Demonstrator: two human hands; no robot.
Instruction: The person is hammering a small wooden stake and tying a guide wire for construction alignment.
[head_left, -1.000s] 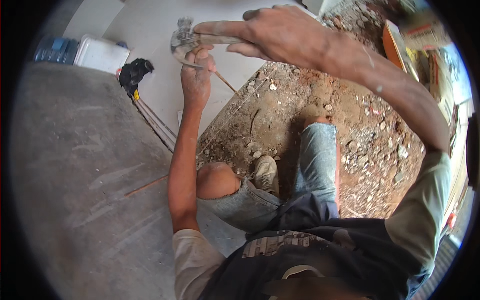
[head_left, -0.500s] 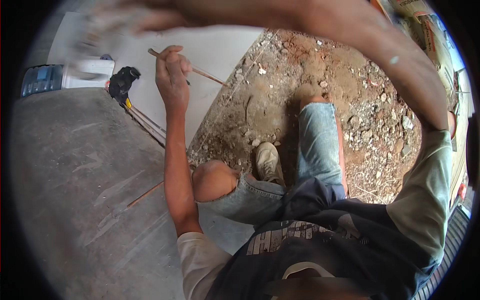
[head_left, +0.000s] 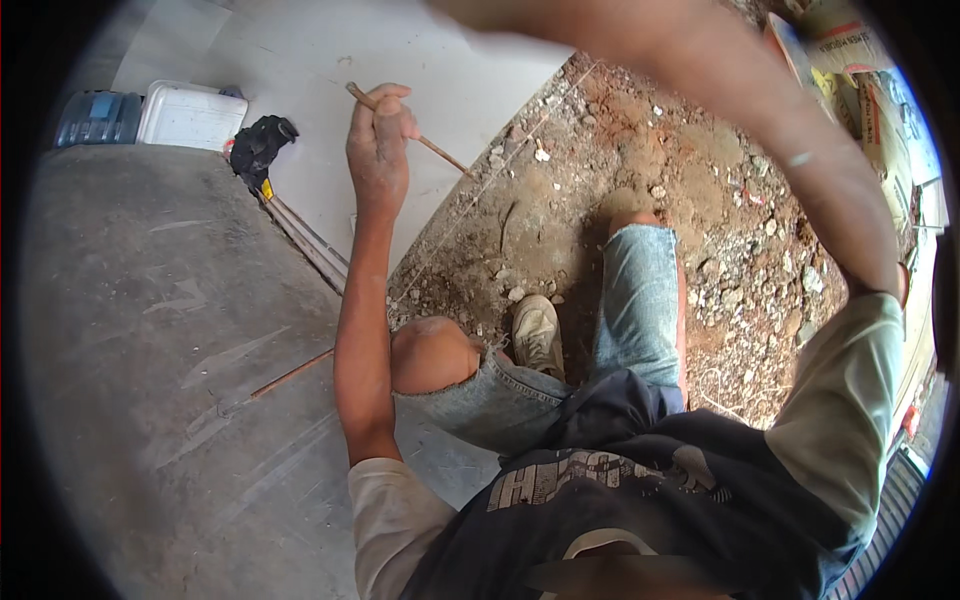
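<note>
My left hand (head_left: 380, 140) is closed round a thin brown stick (head_left: 445, 157). The stick slants from its thicker upper-left end down to the right, ending near the edge of a pale flat panel (head_left: 300, 80). My right forearm (head_left: 745, 90) reaches across the top of the view, blurred by motion. The right hand itself lies beyond the upper edge, so what it holds or touches is hidden.
Left lies a grey slab (head_left: 150, 270) with another thin brown stick (head_left: 290, 373) on it. A black crumpled item (head_left: 262, 145), narrow strips (head_left: 305, 237), a white tub (head_left: 192, 113) and a blue bottle (head_left: 97, 118) border it. Stony soil (head_left: 740, 270) and printed sacks (head_left: 885, 130) are right.
My right hand has gone out of view past the top edge, its forearm moving right. My left hand, still holding the stick, appears slightly farther right and higher.
</note>
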